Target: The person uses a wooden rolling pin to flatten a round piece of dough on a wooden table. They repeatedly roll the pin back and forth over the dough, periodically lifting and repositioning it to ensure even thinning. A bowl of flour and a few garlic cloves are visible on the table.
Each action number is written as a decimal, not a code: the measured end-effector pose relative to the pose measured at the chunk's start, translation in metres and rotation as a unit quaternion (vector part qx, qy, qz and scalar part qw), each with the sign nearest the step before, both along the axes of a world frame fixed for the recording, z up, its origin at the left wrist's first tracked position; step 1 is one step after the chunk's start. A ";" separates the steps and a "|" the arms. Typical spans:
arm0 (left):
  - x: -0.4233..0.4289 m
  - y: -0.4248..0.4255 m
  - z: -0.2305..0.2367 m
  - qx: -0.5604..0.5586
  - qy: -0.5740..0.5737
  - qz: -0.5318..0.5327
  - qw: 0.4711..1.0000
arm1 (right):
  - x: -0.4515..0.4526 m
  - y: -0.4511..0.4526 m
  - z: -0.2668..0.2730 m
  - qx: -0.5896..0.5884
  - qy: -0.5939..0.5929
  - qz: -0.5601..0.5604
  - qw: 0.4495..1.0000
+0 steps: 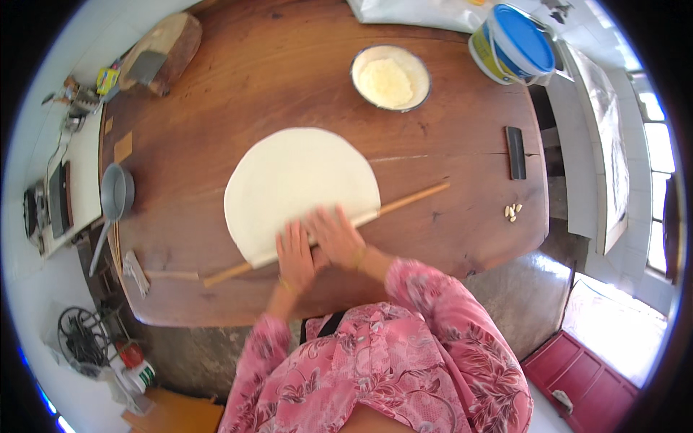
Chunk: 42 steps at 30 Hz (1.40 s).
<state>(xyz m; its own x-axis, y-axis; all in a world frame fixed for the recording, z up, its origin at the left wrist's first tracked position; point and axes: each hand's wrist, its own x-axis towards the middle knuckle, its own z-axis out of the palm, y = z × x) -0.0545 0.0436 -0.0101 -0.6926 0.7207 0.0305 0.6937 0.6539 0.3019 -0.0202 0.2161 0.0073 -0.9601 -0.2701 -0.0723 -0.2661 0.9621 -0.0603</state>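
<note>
A large, thin round of pale dough lies on the wooden table. Its near edge is wrapped around a long wooden rolling pin, whose bare ends stick out at both sides. My left hand presses flat on the wrapped part near its middle. Right beside it, my right hand lies on the dough and pin, fingers pointing away from me and slightly blurred. Neither hand's fingers are curled around the pin. An enamel bowl holding pale flour stands beyond the dough to the right.
A lidded plastic bucket stands at the back right. Peeled garlic cloves and a black tray lie near the right edge. At left are a grey long-handled pan and a crumpled cloth; a cleaver rests on a wooden board behind.
</note>
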 end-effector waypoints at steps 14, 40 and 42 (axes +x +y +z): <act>-0.044 -0.078 0.007 0.002 0.023 0.117 0.993 | -0.019 0.100 0.009 -0.107 0.030 -0.083 0.990; -0.184 -0.038 0.010 0.126 0.115 -0.007 0.985 | -0.106 0.092 -0.001 -0.140 0.187 -0.069 0.970; -0.151 -0.054 0.007 0.123 0.093 -0.036 0.987 | -0.050 0.066 -0.006 -0.129 0.229 -0.083 0.961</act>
